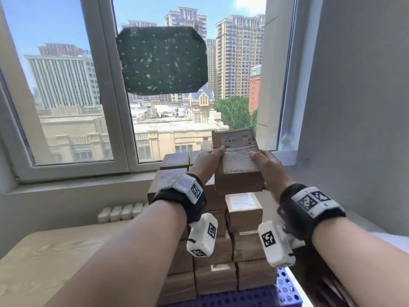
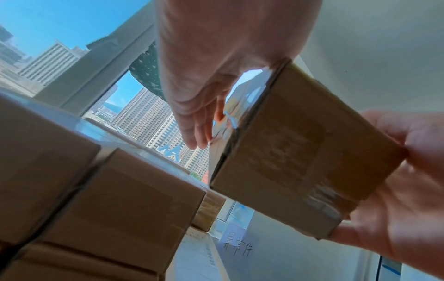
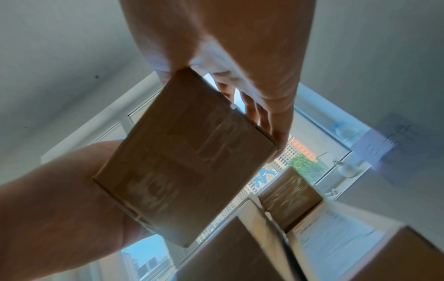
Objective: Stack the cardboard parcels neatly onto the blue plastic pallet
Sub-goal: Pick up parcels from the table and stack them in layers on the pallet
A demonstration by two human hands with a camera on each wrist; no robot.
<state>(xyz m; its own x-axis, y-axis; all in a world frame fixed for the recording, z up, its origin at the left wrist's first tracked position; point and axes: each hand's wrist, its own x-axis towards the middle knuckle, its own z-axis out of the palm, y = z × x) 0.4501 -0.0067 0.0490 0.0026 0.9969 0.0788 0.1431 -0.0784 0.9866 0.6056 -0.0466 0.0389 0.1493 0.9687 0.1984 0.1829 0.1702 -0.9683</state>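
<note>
Both forearms reach forward, the left hand [image 1: 207, 161] and right hand [image 1: 266, 166] clamping the cardboard parcel [image 1: 238, 160] between them, thumbs curled onto its top and fingers along its sides. Parcel: brown, box-shaped, matte, with a white printed label and glossy tape, held in the air above the stacked parcels [image 1: 212, 260]. Stack stands on the blue plastic pallet [image 1: 285, 286], perforated, at 6 o'clock; window [image 1: 66, 85] at 12 o'clock.

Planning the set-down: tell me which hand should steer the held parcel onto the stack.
Probably right. The right hand is on the side of the parcel above the lower, label-topped column; the left hand sits beside the taller boxes.
</note>
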